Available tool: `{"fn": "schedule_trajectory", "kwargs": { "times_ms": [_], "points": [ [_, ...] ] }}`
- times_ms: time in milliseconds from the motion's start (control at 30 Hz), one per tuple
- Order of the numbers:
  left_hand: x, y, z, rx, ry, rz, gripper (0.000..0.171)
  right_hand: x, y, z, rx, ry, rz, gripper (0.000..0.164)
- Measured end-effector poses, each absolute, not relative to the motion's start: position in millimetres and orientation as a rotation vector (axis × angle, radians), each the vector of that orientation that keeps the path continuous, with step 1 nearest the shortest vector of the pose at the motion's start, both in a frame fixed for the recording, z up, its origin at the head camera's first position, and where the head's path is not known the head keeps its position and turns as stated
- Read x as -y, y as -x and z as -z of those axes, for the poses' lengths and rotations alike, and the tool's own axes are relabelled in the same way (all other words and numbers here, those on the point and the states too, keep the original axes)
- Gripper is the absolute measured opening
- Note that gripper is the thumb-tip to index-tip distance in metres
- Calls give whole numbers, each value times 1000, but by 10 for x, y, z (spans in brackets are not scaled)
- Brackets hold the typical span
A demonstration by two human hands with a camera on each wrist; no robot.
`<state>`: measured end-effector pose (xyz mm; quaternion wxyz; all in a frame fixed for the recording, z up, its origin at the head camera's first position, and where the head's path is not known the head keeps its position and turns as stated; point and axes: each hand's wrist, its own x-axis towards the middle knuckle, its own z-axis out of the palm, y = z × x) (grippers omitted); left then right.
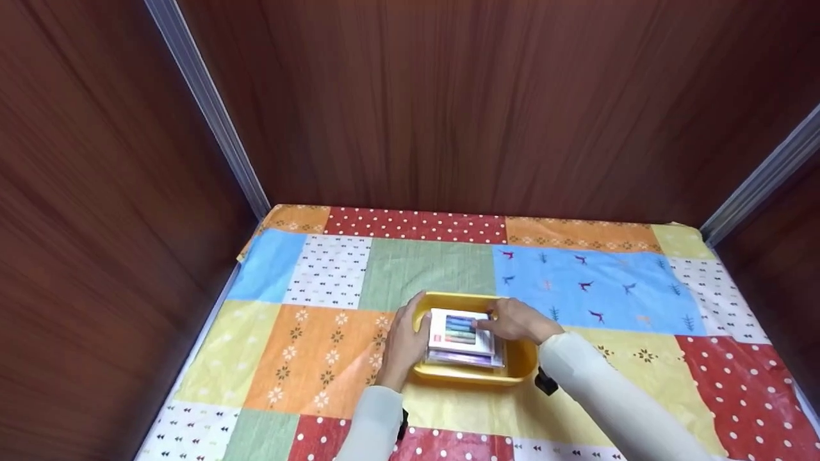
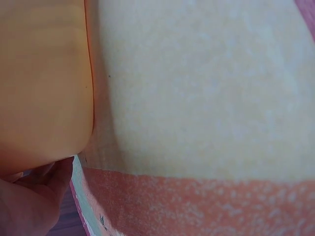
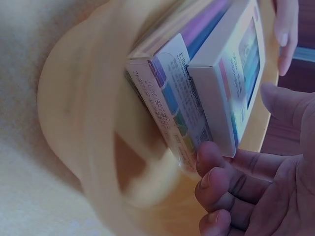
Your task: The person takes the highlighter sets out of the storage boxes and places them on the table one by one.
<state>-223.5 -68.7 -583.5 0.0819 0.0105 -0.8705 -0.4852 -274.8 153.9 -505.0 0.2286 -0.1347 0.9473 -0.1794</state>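
Note:
A yellow plastic tray [image 1: 471, 380] with deep sides stands on the patterned cloth. Inside it, a white box [image 1: 436, 331] with a window showing coloured sticks lies on top of another box [image 1: 458, 358], which has purple on its face. My left hand [image 1: 405, 339] grips the tray's left side, thumb inside and fingers outside. At the white box's right edge, my right hand [image 1: 516, 320] holds it, thumb over the window face and fingers at the side. The right wrist view shows the curled fingers [image 3: 211, 184] close to both boxes' ends.
The patchwork cloth [image 1: 320, 358] covers the table. Brown wood-grain panels [image 1: 448, 109] rise behind it and at both sides, with metal strips [image 1: 214, 109] at the corners. Cloth extends to the left and right of the tray.

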Motion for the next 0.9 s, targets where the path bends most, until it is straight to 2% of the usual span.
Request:
{"fn": "schedule_trajectory", "kwargs": {
  "times_ms": [267,767,900],
  "points": [
    [689,2234,5859,2599,-26,1459,49,-1500,2752,5106,-2571,334,531,55],
    [709,2235,5840,2618,-75,1492,54,-1494,2797,5122,-2618,469,479,31],
    [698,2232,5848,2615,-93,1499,54,-1514,2804,5129,-2591,445,517,29]
  ]
}}
